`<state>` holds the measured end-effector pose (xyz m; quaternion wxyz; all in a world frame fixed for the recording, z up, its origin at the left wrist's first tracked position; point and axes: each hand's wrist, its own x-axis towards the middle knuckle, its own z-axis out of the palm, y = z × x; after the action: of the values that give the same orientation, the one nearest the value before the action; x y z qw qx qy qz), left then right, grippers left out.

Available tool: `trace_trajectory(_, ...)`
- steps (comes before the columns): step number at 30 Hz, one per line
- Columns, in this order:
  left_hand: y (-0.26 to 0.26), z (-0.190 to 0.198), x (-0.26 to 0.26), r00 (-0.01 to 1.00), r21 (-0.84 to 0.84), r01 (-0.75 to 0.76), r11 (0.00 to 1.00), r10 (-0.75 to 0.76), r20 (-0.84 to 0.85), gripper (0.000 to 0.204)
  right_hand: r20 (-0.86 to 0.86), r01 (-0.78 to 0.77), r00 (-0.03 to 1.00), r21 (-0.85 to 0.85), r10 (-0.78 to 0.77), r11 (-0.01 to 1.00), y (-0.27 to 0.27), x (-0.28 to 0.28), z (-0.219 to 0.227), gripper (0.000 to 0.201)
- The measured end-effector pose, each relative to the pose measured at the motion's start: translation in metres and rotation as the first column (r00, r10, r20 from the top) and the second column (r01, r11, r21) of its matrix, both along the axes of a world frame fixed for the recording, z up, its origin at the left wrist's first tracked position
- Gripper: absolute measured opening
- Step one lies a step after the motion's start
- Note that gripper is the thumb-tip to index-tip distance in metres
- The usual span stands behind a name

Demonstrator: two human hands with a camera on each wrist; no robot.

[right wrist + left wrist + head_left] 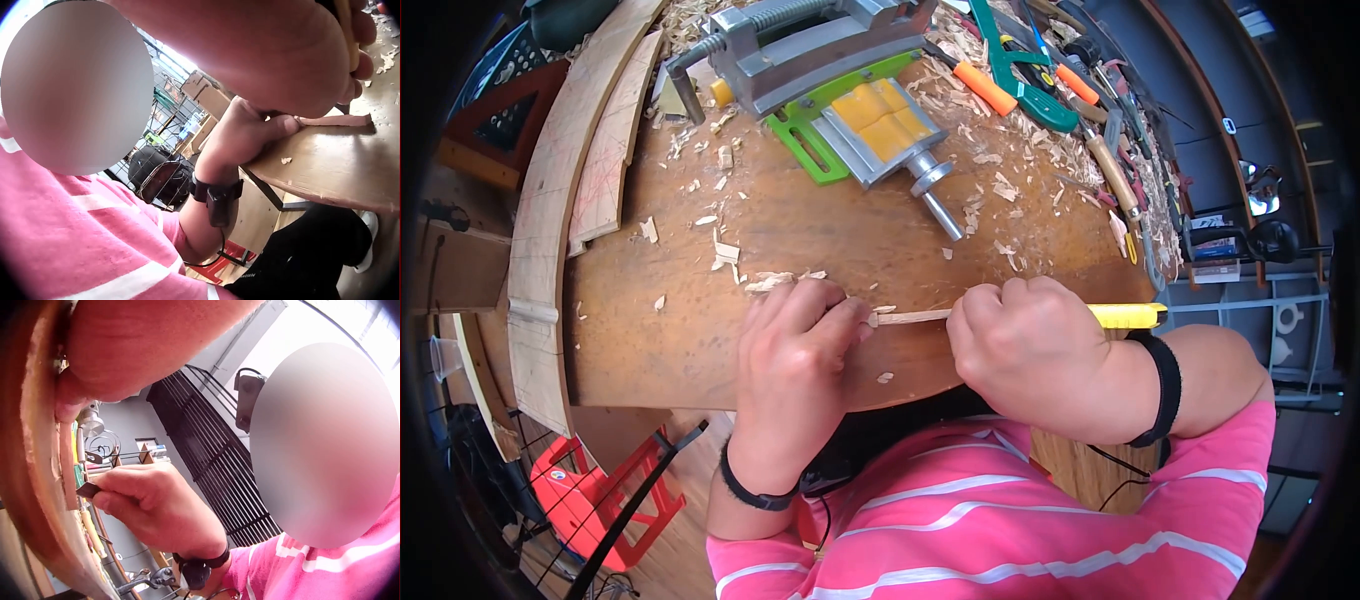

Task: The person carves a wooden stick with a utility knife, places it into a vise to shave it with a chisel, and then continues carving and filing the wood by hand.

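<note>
A thin wooden strip (912, 317) lies near the front edge of the wooden table, between the two hands. The left hand (792, 345) pinches its left end against the tabletop, thumb and fingers bent. In the right fist (1030, 345) is a yellow-handled utility knife (1130, 316), whose handle sticks out to the right past the wrist. The left wrist view shows its dark blade (87, 489) close beside the strip. From the right wrist, the strip's free end (347, 120) shows past the left thumb. The fingers hide much of the knife.
A metal vise with yellow jaw pads (883, 120) and a green base stands at the back. Long boards (540, 250) lie along the left side. Orange-handled tools (985, 88), a green saw handle (1045, 105) and a wood-handled chisel (1112, 175) lie among shavings at right.
</note>
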<state>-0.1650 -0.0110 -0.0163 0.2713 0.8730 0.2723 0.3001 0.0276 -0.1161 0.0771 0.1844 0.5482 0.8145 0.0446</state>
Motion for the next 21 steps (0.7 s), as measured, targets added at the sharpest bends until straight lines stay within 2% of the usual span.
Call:
trace_trajectory(3, 0.0, -0.001, 0.0, 1.0, 0.001, 0.001, 1.0, -0.001, 0.007, 0.02, 0.027, -0.003, 1.0, 0.016, 0.003, 1.0, -0.003, 0.003, -0.003, 0.016)
trace_trajectory(5, 0.001, -0.001, 0.0, 1.0, 0.002, 0.006, 1.0, -0.006, 0.003, 0.02, -0.169, 0.097, 0.982, 0.067, -0.085, 0.993, -0.015, 0.018, -0.012, 0.017)
trace_trajectory(6, 0.001, -0.003, 0.0, 1.0, 0.005, 0.018, 1.0, -0.017, -0.002, 0.02, -0.178, 0.096, 0.981, 0.075, -0.082, 0.993, -0.023, 0.027, -0.024, 0.017)
trace_trajectory(8, 0.003, -0.005, 0.0, 0.999, 0.015, 0.03, 0.999, -0.03, -0.013, 0.02, -0.468, 0.227, 0.877, 0.206, -0.108, 0.952, -0.039, 0.043, -0.052, 0.017)
trace_trajectory(9, 0.002, -0.007, 0.001, 1.0, 0.017, 0.032, 0.999, -0.032, -0.001, 0.021, -0.528, 0.281, 0.84, 0.233, -0.121, 0.931, -0.041, 0.041, -0.055, 0.016)
trace_trajectory(12, 0.0, -0.006, 0.002, 0.999, 0.012, 0.035, 0.999, -0.035, -0.011, 0.025, -0.607, 0.282, 0.791, 0.246, -0.079, 0.927, -0.042, 0.047, -0.063, 0.015)
trace_trajectory(16, 0.0, -0.005, 0.002, 1.0, -0.002, 0.021, 1.0, -0.021, -0.019, 0.028, -0.604, 0.297, 0.79, 0.22, -0.109, 0.929, -0.045, 0.056, -0.062, 0.016)
trace_trajectory(21, 0.002, -0.002, 0.003, 0.999, -0.023, 0.044, 0.999, -0.045, -0.03, 0.028, -0.628, 0.328, 0.773, 0.279, -0.087, 0.902, -0.047, 0.061, -0.065, 0.016)
